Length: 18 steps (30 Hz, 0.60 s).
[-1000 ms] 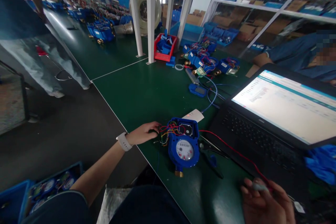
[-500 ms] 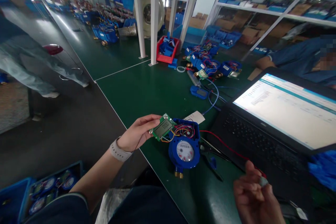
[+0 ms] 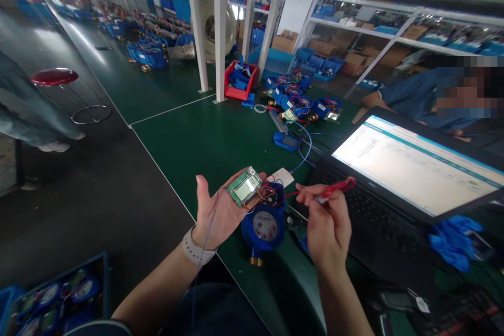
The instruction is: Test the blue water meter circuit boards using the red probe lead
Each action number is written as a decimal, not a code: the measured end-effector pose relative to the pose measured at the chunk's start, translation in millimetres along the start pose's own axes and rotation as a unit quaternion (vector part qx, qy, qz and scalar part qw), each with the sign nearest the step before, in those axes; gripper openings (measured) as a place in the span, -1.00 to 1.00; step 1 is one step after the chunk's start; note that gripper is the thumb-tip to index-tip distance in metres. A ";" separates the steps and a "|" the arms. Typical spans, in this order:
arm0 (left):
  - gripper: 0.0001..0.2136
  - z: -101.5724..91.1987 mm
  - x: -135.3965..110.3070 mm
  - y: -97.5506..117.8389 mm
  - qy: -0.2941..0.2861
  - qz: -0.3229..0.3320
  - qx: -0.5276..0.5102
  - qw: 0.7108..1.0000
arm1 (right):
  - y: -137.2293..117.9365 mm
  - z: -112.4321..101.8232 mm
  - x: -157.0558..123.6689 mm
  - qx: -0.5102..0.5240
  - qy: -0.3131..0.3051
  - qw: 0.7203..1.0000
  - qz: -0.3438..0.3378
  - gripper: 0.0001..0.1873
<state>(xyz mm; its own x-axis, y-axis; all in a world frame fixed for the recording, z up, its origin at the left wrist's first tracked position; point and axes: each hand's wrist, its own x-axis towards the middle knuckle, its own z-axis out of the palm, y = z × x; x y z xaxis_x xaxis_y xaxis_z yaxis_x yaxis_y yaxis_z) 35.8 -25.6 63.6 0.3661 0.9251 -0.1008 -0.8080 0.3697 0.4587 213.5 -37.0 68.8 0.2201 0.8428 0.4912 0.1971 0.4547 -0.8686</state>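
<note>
My left hand (image 3: 218, 210) is raised palm up and holds a small green circuit board with a display (image 3: 244, 187) in its fingertips. Coloured wires run from the board down into a blue water meter (image 3: 263, 224) lying on the green table (image 3: 220, 142) just below. My right hand (image 3: 327, 223) is closed on a red probe (image 3: 335, 188) with a red lead, its tip close to the board's right side. An open laptop (image 3: 409, 168) with a lit screen stands right of the hands.
Several more blue meters and a blue cable (image 3: 303, 110) lie further back, with a red bin (image 3: 238, 76) by white posts. A blue crate (image 3: 51, 299) of meters sits low left. A co-worker's arm (image 3: 394, 97) rests behind the laptop. A red stool (image 3: 53, 77) stands in the aisle.
My left hand lifted the circuit board off the meter and turned it upward. My right hand came up from the table's lower right with the red probe to beside the board.
</note>
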 end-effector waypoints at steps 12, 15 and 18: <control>-0.58 6.7 4.2 -11.9 -0.015 0.023 0.059 0.998 | 4.9 17.8 27.8 -0.270 -0.155 0.940 -0.140 -0.83; -0.76 9.1 5.7 -13.2 0.019 0.031 0.048 0.998 | 6.6 17.1 25.0 -0.271 -0.146 0.941 -0.139 -0.83; -0.73 7.0 6.3 -13.8 0.018 0.022 0.035 0.999 | 7.8 16.7 22.6 -0.261 -0.144 0.947 -0.122 -0.82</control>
<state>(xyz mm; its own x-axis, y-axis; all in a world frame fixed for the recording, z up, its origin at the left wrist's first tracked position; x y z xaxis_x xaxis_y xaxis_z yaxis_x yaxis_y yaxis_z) 52.5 -25.5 62.8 0.3120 0.9436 -0.1104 -0.7884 0.3220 0.5241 204.1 -9.6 72.0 -0.1474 0.8092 0.5687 0.6699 0.5047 -0.5445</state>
